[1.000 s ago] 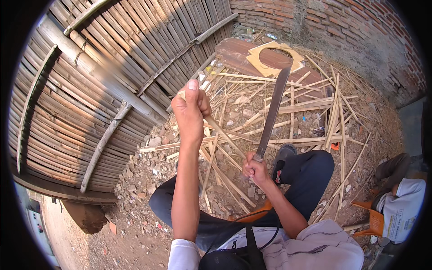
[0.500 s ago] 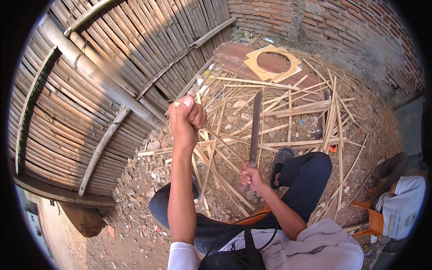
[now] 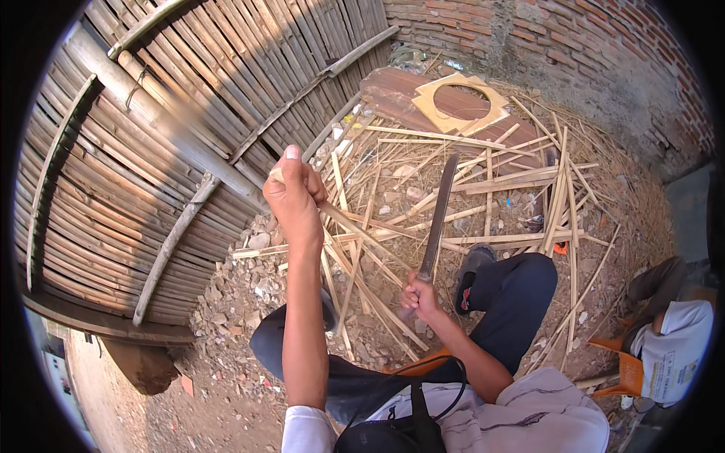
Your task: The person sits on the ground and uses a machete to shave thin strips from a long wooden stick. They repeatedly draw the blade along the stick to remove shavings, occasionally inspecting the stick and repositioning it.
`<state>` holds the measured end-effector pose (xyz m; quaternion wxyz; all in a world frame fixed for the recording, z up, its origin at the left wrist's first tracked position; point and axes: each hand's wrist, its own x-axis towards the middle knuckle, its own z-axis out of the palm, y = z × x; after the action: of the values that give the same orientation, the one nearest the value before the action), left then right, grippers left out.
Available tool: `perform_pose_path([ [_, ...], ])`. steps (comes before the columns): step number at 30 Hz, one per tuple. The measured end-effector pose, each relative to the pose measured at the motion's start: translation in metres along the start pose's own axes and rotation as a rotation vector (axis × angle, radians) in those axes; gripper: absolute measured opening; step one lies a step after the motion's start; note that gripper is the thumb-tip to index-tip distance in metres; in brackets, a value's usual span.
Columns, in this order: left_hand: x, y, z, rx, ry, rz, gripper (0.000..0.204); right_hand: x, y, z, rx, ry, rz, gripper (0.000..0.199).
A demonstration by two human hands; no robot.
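Observation:
My left hand (image 3: pixel 294 198) is raised at the left of centre, closed around a thin bamboo strip (image 3: pixel 364 236). The strip slants down to the right toward the machete (image 3: pixel 440 219); whether it touches the blade I cannot tell. A short pale end of it shows beside my thumb. Lower and to the right, my right hand (image 3: pixel 421 296) is wrapped round the machete's handle. The long dark blade points up and away, tilted slightly right. Loose bamboo strips (image 3: pixel 563 196) lie criss-crossed on the ground beyond my hands.
A bamboo-slat wall (image 3: pixel 204 83) rises on the left, a brick wall (image 3: pixel 589 53) at the back right. A yellowish board with a round hole (image 3: pixel 495 115) rests on a brown panel (image 3: pixel 389 90). Someone in a white shirt (image 3: pixel 672 355) is near an orange chair (image 3: pixel 629 375) at right.
My left hand has moved left and slightly down with the strip, its thumb now pointing up. The machete's tip has swung a little to the right.

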<state>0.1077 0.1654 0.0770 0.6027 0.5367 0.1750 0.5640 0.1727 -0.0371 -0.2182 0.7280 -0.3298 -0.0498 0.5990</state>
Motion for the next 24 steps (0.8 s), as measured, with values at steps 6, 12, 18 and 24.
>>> perform_pose_path([
  [6, -0.008, -0.002, 0.023, 0.177, 0.211, 0.101, 0.051, 0.002, 0.039, -0.041, -0.048, 0.088, 0.469, 0.018],
  [12, -0.005, 0.002, 0.013, 0.083, 0.125, 0.047, 0.046, 0.001, 0.008, -0.001, 0.002, 0.140, 0.219, 0.018],
  [18, -0.009, -0.001, 0.021, -0.029, -0.074, -0.006, 0.047, 0.002, 0.014, -0.010, -0.193, 0.106, 0.134, 0.017],
  [24, -0.009, 0.001, 0.017, 0.017, -0.043, 0.009, 0.050, 0.009, -0.004, -0.017, -0.058, 0.195, 0.328, 0.019],
])
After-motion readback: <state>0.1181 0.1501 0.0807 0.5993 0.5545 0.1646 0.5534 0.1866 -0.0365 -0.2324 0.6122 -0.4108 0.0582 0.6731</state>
